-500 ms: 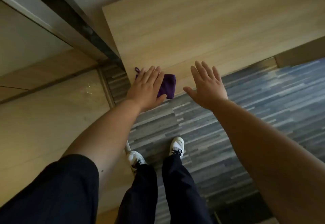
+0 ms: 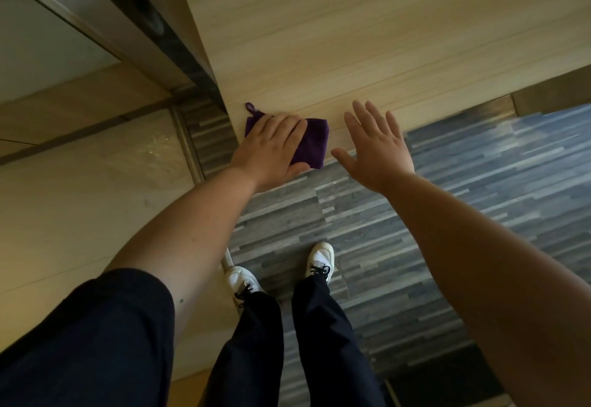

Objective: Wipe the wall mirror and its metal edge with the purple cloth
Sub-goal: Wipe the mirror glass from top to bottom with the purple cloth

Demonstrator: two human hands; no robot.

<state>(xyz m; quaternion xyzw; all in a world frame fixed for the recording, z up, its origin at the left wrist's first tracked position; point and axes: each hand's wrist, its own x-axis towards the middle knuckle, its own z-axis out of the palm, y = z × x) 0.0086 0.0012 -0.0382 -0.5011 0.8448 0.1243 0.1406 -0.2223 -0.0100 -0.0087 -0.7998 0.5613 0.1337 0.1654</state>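
Two bare hands reach out over a pale, wood-grain tabletop [image 2: 367, 38] whose near edge juts over a grey striped plank floor [image 2: 463, 189]. A small folded purple cloth [image 2: 311, 147] with a hanging loop lies on the near left corner of that top, and the left hand [image 2: 271, 147] rests flat upon it, fingers straight and close together across the fabric, thumb at the cloth's near edge. From this angle I cannot tell whether the thumb has begun to hook under; it reads as a press, not a pinch. Laying the palm down this way likely pins the fold so it will not slide off the corner while the fingers gather it.

Just beside the cloth, the right hand [image 2: 377, 147] hovers with fingers spread and nothing in it, apart from the fabric; it seems held ready to steady or take over.

Off to the left, a dark metal strip [image 2: 166, 35] runs diagonally beside a reflective panel [image 2: 48, 42], which is probably the wall mirror and its edge, though the view shows too little to be sure. Neither surface is touched by the cloth, so wiping appears not yet begun; picking up the cloth looks like the step in hand. White shoes [image 2: 321, 258] stand on the floor below.
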